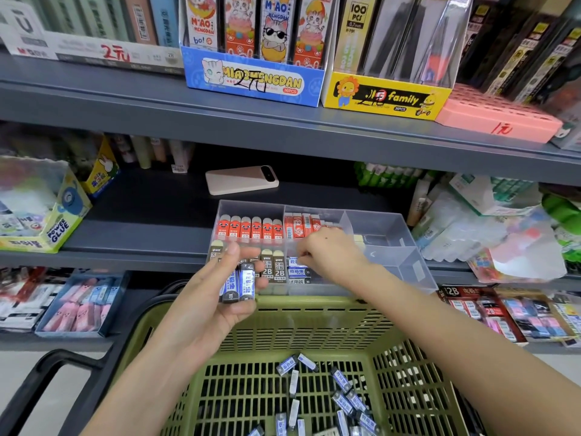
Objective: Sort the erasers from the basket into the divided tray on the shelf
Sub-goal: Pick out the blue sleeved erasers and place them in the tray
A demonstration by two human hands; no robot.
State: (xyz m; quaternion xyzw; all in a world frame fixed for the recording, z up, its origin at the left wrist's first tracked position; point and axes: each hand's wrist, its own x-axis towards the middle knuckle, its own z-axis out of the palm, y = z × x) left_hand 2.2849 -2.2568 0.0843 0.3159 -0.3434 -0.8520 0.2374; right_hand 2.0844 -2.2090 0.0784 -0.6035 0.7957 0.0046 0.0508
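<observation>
Left hand (213,305) grips blue erasers (242,284) before the tray (393,226); right hand (330,256) seemingly pinches one inside.

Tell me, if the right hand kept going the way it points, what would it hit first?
Probably the blue-and-white erasers lying in the front compartment of the clear tray, just under the curled fingertips of the right hand; it may already touch them, though depth is unclear.

Green slotted basket (314,328); blue-white erasers (341,380); clear tray (390,229); red erasers (251,229); grey shelf (141,234).

Bright even light; edges blurred and warped.
</observation>
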